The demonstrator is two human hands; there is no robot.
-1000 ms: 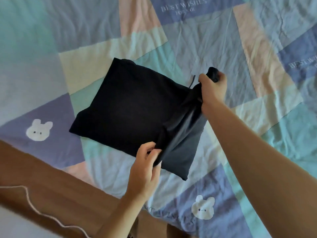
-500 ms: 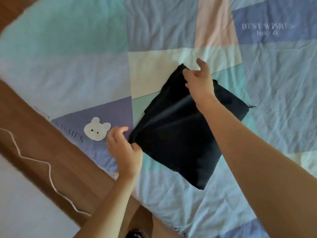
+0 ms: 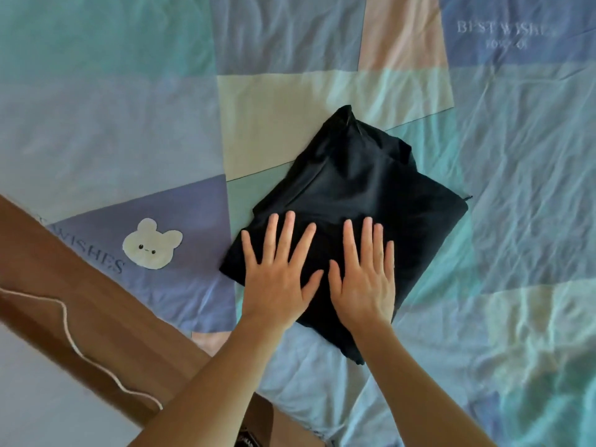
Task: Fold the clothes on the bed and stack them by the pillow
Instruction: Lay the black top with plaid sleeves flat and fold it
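Far left: wooden bed frame (image 3: 96, 301) w/ a white cord (image 3: 74, 343) draped along it, then a bunny print (image 3: 151, 245) on the patchwork sheet (image 3: 516, 221). Next the left hand (image 3: 277, 279), flat, fingers straight & spread, pressing the near-left part of the black garment (image 3: 361, 188). Just beside it the right hand (image 3: 364, 282), likewise flat & spread, pressing the same cloth; neither grips anything.

Garment lies on the sheet near the bed's edge, folded to a rough diamond, long axis running from near-left corner up to far-right. Most of it sits ahead of the fingertips, so a smoothing stroke prob. goes away from the body; both hands equally near. No pillow in view, so can't tell which way the stack spot lies.

Vs. 0.5 s ago: the right hand was pinching the far corner & the left hovered at the near-left edge; now the fold is laid down and both palms are on top.
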